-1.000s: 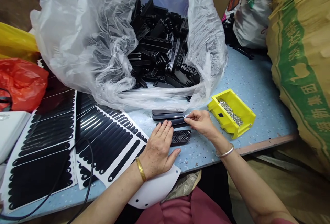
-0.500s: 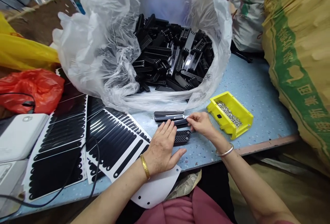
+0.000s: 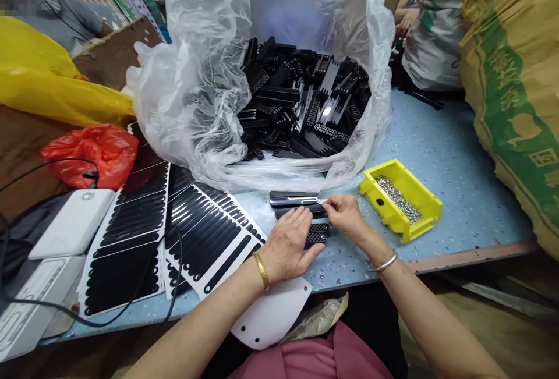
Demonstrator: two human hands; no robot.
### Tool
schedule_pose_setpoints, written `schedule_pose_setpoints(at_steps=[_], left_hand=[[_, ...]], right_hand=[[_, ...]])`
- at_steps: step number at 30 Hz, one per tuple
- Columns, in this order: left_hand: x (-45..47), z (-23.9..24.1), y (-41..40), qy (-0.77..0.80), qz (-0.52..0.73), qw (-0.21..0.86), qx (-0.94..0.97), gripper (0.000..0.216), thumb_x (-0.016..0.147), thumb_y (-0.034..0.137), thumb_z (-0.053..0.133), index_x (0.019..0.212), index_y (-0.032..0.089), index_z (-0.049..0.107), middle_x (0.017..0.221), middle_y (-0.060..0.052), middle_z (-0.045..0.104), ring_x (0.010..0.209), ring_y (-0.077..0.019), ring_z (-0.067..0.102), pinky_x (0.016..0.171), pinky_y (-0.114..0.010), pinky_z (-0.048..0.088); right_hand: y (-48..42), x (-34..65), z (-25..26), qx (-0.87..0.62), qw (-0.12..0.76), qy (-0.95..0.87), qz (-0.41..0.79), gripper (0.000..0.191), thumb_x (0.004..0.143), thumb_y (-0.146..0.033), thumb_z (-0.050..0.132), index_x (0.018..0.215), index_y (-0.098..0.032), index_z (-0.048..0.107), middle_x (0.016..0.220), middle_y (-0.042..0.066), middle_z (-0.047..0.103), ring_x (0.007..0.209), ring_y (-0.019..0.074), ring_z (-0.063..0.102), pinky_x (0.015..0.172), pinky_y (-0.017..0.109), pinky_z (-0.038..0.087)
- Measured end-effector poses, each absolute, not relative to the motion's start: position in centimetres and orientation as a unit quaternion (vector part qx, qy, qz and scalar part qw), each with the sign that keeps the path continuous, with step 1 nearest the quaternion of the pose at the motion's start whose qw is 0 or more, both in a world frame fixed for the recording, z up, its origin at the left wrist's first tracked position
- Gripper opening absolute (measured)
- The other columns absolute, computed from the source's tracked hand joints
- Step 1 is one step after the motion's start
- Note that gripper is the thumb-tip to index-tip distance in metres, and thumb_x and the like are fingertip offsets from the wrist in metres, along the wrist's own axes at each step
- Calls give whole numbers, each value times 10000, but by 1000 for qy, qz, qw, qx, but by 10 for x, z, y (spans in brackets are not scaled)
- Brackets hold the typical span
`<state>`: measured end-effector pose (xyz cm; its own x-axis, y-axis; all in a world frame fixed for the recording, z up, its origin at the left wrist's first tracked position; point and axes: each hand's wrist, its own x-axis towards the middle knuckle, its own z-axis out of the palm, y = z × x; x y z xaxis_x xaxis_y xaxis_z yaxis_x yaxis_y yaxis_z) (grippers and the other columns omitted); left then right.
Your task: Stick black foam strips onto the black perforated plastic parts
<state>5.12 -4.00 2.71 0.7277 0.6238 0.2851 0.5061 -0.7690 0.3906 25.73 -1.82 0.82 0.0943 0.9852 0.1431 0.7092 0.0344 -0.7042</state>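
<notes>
Two hands, left hand [image 3: 290, 245] and right hand [image 3: 347, 215]; at least three loose black bars [image 3: 293, 198] on the tabletop [image 3: 458, 192]; one yellow tray [image 3: 430, 211]; one clear bag [image 3: 183, 94]; one red bag [image 3: 94, 152]; two bangles [image 3: 262, 270].

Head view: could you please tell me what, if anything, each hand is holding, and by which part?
The right hand pinches the right end of the middle black strip. The left hand lies flat on its left end, gripping nothing.

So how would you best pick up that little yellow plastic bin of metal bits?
Probably by its two long side walls, from above: the yellow plastic bin sits flat and open-topped, loose silvery bits inside, so keep it level.
</notes>
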Motion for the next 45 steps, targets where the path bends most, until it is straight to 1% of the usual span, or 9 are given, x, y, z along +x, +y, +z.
schedule_pose_setpoints(at_steps=[9,18,23,27,32,35,37,40,45], left_hand=[[9,28,-39,361,232,116,896,527,945,398,504,1399,131,488,1351,-181,624,1325,-319,538,1106,-541,447],[7,25,-29,354,267,129,887,495,962,345,478,1398,111,500,1397,-200,588,1386,-325,471,1102,-558,446],[-20,40,-57,399,346,102,843,464,958,266,499,1409,155,502,1384,-174,606,1332,-299,538,1095,-514,476],[-40,41,-99,389,341,91,851,499,921,191,548,1417,193,491,1299,-135,670,1269,-280,597,1045,-468,534],[-36,30,-124,387,356,98,845,528,902,153,556,1423,205,482,1254,-134,690,1205,-281,643,993,-460,573],[-29,28,-126,381,367,104,842,547,900,137,563,1435,200,469,1269,-147,679,1215,-287,636,1001,-473,564],[-26,27,-128,375,371,108,843,545,897,126,567,1430,185,471,1284,-155,669,1235,-290,622,1017,-475,552],[-23,20,-134,366,361,110,851,523,894,110,567,1409,163,489,1300,-164,660,1259,-296,603,1037,-486,534],[-30,0,-138,377,320,85,865,463,893,142,581,1354,165,548,1326,-165,650,1322,-352,538,1054,-560,493]], right_hand=[[-21,241,3,-669,353,-604,252,205,740,-197,562,557,-185,654,492,13,642,437,143,539,449,238,364],[-9,236,16,-685,309,-644,146,290,785,-202,500,511,-200,597,471,26,594,479,152,518,491,258,342],[-51,258,36,-655,359,-655,113,252,853,-325,538,820,-170,734,609,52,676,552,186,603,575,295,445],[-80,268,31,-642,390,-635,181,214,782,-380,644,770,-189,739,600,52,680,550,193,623,561,307,487],[-63,285,31,-637,507,-412,409,328,685,-475,739,771,-161,697,630,64,688,528,186,644,467,282,476],[-55,306,42,-615,558,-388,399,344,688,-464,753,846,-160,712,696,62,710,565,178,662,474,269,479],[-58,319,45,-651,513,-451,330,279,738,-425,712,850,-170,732,680,54,713,560,183,657,486,279,480],[-71,325,38,-735,316,-570,187,145,780,-298,654,787,-189,749,681,64,730,655,226,690,603,315,508],[-89,312,20,-770,38,-632,71,209,882,-190,526,811,-153,720,806,128,753,775,248,702,652,296,447]])
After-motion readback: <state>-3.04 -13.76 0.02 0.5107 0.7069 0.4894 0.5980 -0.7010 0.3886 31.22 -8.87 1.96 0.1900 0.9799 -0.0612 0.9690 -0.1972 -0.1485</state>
